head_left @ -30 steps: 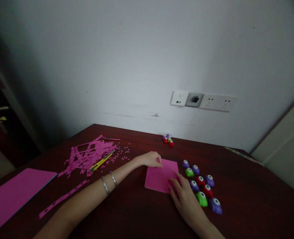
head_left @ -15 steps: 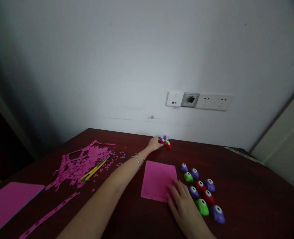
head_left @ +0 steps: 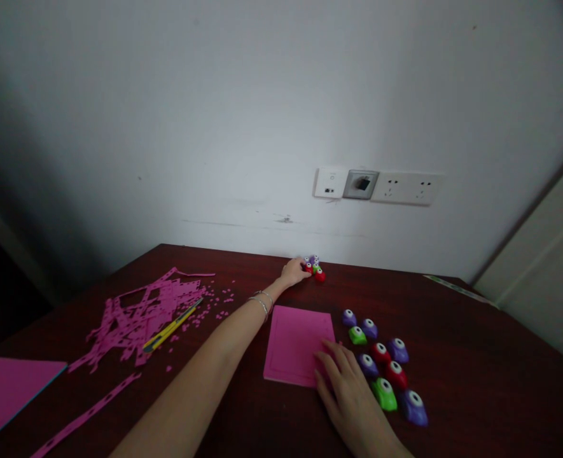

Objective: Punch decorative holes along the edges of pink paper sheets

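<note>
My left hand [head_left: 293, 273] is stretched out to the back of the table, its fingers closed round a small red craft punch [head_left: 308, 268] at the edge of a cluster. Beside it are another red punch [head_left: 320, 275], a green one and some purple ones, partly overlapping. My right hand [head_left: 345, 381] lies with its fingers spread on the right edge of a pink foam-like sheet [head_left: 294, 346]. Just right of that hand stand several more punches in purple, green and red, such as a green punch [head_left: 385, 394] and a purple punch [head_left: 413, 408].
Left on the dark red table [head_left: 243, 420] lies a heap of punched pink strips [head_left: 152, 312], with small pink cut-outs around it. A yellow utility knife [head_left: 171, 326] rests by the heap. A larger pink sheet [head_left: 14, 391] is at far left. Behind is a wall with sockets [head_left: 405, 188].
The view has shifted slightly, so everything on the table appears a little further left. Both hands keep nearly the same places, the left at the far punches and the right on the pink sheet.
</note>
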Demonstrator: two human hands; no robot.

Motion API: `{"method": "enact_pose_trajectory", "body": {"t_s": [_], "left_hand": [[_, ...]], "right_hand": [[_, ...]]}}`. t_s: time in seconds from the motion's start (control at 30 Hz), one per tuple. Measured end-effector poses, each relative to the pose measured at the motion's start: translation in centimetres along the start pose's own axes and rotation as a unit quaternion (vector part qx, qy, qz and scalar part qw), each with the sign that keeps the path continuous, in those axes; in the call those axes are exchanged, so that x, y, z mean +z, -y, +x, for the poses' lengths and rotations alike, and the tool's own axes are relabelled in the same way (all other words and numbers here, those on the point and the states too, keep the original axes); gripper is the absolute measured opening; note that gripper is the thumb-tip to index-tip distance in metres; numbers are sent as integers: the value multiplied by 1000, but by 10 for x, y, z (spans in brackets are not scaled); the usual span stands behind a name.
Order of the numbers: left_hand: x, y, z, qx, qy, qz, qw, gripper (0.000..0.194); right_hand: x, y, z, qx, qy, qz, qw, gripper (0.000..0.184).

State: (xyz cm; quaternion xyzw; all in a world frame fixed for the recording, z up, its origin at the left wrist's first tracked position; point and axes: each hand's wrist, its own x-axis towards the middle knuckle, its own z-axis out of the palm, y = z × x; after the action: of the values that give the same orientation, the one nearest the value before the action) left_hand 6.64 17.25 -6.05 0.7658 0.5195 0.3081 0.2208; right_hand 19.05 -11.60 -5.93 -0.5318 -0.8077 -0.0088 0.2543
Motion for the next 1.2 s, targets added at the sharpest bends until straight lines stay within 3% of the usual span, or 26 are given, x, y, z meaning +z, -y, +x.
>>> {"method": "enact_pose_trajectory", "body": {"t_s": [0.37, 0.6, 1.0, 1.2], "left_hand": [[-1, 0, 2, -16, 20, -38, 999, 19], [-20, -9, -13, -17, 14, -125, 992, 26], [-65, -24, -81, 11, 27, -275, 961, 31], [-81, -33, -120, 14, 72, -323, 944, 34]], "right_hand": [[-1, 0, 0, 1, -2, 11, 1000, 29], [-3, 1, 0, 14, 7, 18, 1000, 29], [-7, 5, 1, 0, -13, 21, 1000, 28], [-9, 6, 2, -11, -11, 30, 999, 27]]}}
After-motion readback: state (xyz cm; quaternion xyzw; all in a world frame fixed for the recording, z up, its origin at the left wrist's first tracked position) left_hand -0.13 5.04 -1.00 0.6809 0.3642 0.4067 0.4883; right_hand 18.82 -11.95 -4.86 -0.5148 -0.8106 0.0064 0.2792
